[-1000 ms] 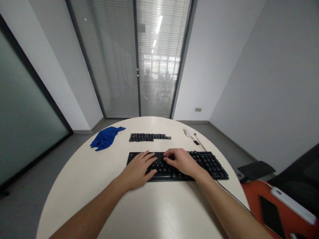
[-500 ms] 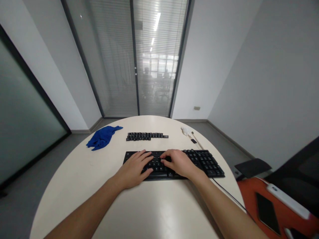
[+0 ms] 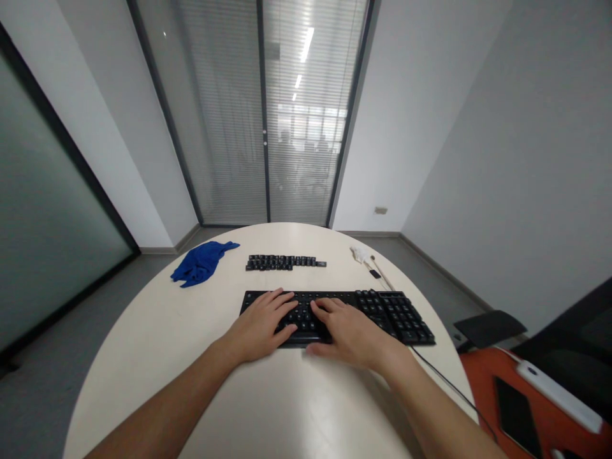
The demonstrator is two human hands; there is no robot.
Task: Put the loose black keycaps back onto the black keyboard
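Observation:
A black keyboard [image 3: 406, 319] lies across the round table, its cable running off to the lower right. My left hand [image 3: 261, 325] rests on its left part, fingers apart and holding nothing. Over the middle of the keyboard is my right hand [image 3: 347, 331], open, with its fingers on the keys and its thumb stretched out by the front edge. Behind the keyboard, loose black keycaps [image 3: 270, 262] stand in rows. Part of the keyboard is hidden under both hands.
On the pale round table [image 3: 182, 344] a blue cloth [image 3: 201, 263] lies at the back left. A white brush-like item [image 3: 359, 255] and a thin stick [image 3: 382, 273] are at the back right. An orange chair seat [image 3: 478, 376] holds a phone [image 3: 517, 417] and a white power strip [image 3: 559, 395].
My right hand has opened from a pinch-like pose, and its thumb has moved down toward the keyboard's front edge. My left hand stays on the keyboard. The view has shifted slightly.

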